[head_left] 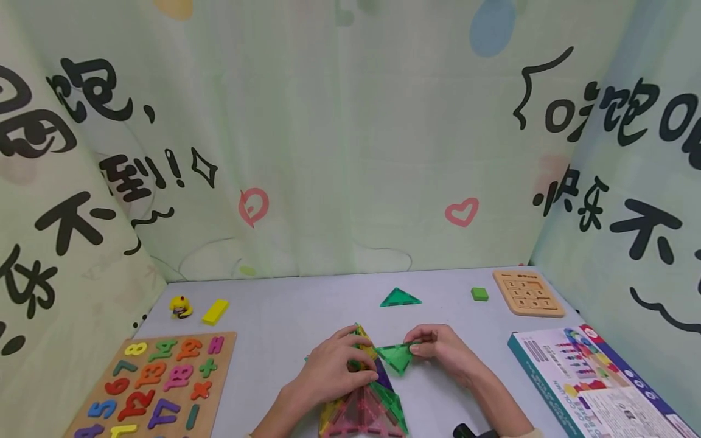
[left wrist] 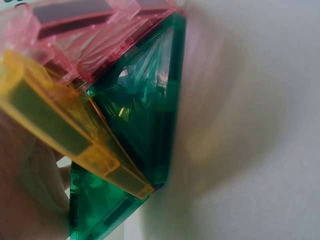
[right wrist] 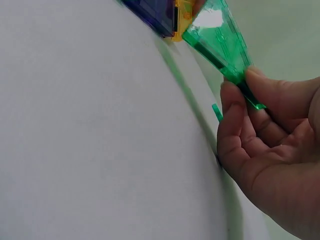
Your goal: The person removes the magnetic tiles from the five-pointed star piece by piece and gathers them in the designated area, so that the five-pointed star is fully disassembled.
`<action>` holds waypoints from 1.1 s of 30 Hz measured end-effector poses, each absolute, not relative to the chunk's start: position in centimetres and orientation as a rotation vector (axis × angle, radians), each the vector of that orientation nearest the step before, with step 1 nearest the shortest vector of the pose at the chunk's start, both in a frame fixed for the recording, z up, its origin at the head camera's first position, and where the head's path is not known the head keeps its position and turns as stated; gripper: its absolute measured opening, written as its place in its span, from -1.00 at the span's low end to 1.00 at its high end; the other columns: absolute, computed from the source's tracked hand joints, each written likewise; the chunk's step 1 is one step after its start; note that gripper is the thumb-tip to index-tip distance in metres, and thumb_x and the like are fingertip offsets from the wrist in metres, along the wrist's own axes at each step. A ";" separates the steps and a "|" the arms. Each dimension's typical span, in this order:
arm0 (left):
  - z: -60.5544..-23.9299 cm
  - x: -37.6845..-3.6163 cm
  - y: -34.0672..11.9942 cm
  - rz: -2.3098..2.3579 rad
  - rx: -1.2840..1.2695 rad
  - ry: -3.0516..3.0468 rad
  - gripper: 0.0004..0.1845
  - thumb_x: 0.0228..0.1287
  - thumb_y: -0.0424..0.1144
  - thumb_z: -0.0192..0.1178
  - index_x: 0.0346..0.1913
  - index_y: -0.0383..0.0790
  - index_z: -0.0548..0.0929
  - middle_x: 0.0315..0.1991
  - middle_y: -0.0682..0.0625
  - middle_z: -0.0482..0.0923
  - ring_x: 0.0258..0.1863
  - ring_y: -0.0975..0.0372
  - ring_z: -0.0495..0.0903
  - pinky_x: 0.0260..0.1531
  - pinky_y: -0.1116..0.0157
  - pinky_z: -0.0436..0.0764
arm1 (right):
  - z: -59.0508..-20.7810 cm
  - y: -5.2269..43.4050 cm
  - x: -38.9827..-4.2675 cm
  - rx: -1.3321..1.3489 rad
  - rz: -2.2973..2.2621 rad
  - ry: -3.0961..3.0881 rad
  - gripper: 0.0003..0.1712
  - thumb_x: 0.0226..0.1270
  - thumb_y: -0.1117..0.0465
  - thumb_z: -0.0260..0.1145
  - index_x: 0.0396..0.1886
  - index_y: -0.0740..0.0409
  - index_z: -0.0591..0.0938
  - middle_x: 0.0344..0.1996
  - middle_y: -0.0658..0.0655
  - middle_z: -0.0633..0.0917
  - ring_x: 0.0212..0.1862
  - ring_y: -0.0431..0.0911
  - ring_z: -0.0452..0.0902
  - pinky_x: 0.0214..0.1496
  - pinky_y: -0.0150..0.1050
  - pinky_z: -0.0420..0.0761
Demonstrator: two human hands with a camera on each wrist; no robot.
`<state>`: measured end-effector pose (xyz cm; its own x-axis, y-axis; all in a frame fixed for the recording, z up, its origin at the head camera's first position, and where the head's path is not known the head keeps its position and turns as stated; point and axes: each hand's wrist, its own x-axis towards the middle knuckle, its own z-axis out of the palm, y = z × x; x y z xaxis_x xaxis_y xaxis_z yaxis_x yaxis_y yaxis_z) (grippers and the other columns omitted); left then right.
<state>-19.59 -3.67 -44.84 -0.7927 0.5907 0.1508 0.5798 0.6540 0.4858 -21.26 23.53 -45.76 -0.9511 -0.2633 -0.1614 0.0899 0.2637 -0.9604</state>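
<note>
A structure of see-through magnetic tiles stands at the front middle of the table, with a pink tile (head_left: pixel 358 417), yellow and purple parts, and a green side. My left hand (head_left: pixel 331 365) grips its upper part, fingers over the top and thumb along the near side. In the left wrist view, a yellow tile (left wrist: pixel 57 125) and a dark green tile (left wrist: pixel 140 100) of the structure show beside the palm. Between thumb and fingertips, my right hand (head_left: pixel 446 350) pinches a loose green triangle tile (right wrist: pixel 220 42) by one corner. Its other end points at the structure's upper right side, close to the purple tile (right wrist: pixel 155 15).
Another green triangle tile (head_left: pixel 400 297) lies farther back. At left are a letter-and-number board (head_left: pixel 181 407), a yellow block (head_left: pixel 215 312) and a small yellow figure (head_left: pixel 180 306). A green block (head_left: pixel 479 294), wooden number board (head_left: pixel 528 294) and flat box (head_left: pixel 602 383) lie at right.
</note>
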 end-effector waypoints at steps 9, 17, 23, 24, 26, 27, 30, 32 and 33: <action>-44.8 -19.9 -3.6 0.843 1.000 2.831 -0.88 0.29 0.09 0.24 -0.28 0.33 0.79 0.18 0.20 0.61 0.49 0.06 0.27 0.33 -0.08 0.41 | -45.4 23.0 -23.2 0.115 -1.680 2.628 -0.80 0.27 0.34 0.31 -0.14 0.30 0.71 -0.22 0.15 0.74 -0.26 -0.18 0.56 -0.24 -0.34 0.60; -44.8 -19.7 -3.7 0.802 1.008 2.840 -0.84 0.36 0.04 0.18 -0.23 0.31 0.79 0.21 0.22 0.59 0.49 0.09 0.27 0.33 -0.06 0.43 | -45.9 23.2 -25.5 0.163 -1.511 2.814 -0.80 0.30 0.33 0.29 -0.14 0.29 0.73 -0.13 0.24 0.71 -0.21 -0.07 0.50 -0.26 -0.33 0.54; -44.6 -19.8 -3.8 0.775 1.013 2.833 -0.82 0.37 -0.01 0.16 -0.25 0.33 0.78 0.23 0.24 0.57 0.50 0.10 0.25 0.36 -0.03 0.40 | -46.5 23.3 -26.7 0.153 -1.404 2.923 -0.82 0.30 0.31 0.30 -0.18 0.26 0.75 -0.12 0.25 0.73 -0.13 0.00 0.51 -0.22 -0.33 0.50; -44.6 -19.8 -3.8 0.774 1.011 2.832 -0.82 0.37 -0.01 0.16 -0.25 0.33 0.78 0.23 0.24 0.56 0.50 0.10 0.25 0.36 -0.04 0.40 | -46.5 23.2 -26.7 0.145 -1.394 2.936 -0.82 0.29 0.31 0.30 -0.18 0.27 0.75 -0.13 0.26 0.73 -0.15 0.01 0.52 -0.23 -0.32 0.50; -44.6 -19.8 -3.8 0.774 1.004 2.830 -0.82 0.36 -0.01 0.16 -0.26 0.34 0.78 0.23 0.25 0.56 0.50 0.10 0.25 0.35 -0.05 0.40 | -46.5 23.2 -26.8 0.149 -1.383 2.954 -0.82 0.29 0.31 0.30 -0.18 0.27 0.74 -0.14 0.25 0.73 -0.14 0.01 0.53 -0.21 -0.30 0.52; -44.6 -19.8 -3.9 0.776 1.002 2.829 -0.82 0.35 -0.02 0.16 -0.26 0.34 0.78 0.23 0.25 0.56 0.51 0.10 0.24 0.35 -0.06 0.40 | -46.5 23.1 -26.8 0.148 -1.378 2.963 -0.82 0.29 0.31 0.30 -0.18 0.27 0.74 -0.14 0.26 0.73 -0.14 0.01 0.54 -0.20 -0.27 0.53; -44.7 -19.8 -3.9 0.786 1.005 2.826 -0.81 0.33 -0.04 0.16 -0.26 0.33 0.78 0.23 0.24 0.56 0.51 0.09 0.25 0.35 -0.07 0.39 | -46.4 23.1 -26.6 0.152 -1.367 2.988 -0.80 0.27 0.33 0.29 -0.16 0.29 0.72 -0.11 0.28 0.72 -0.10 0.05 0.56 -0.13 -0.18 0.56; -44.7 -19.8 -4.0 0.794 1.005 2.820 -0.81 0.32 -0.06 0.17 -0.27 0.33 0.78 0.24 0.22 0.56 0.51 0.08 0.24 0.36 -0.09 0.38 | -46.4 23.0 -26.4 0.156 -1.368 2.999 -0.79 0.26 0.34 0.29 -0.14 0.30 0.71 -0.07 0.29 0.70 -0.05 0.06 0.57 -0.11 -0.18 0.55; -44.7 -19.8 -4.1 0.799 1.005 2.815 -0.80 0.31 -0.07 0.17 -0.26 0.33 0.78 0.24 0.21 0.56 0.51 0.07 0.24 0.37 -0.09 0.37 | -46.3 23.1 -26.2 0.154 -1.379 2.997 -0.78 0.26 0.34 0.28 -0.13 0.30 0.71 -0.06 0.30 0.69 -0.06 0.06 0.57 -0.13 -0.19 0.55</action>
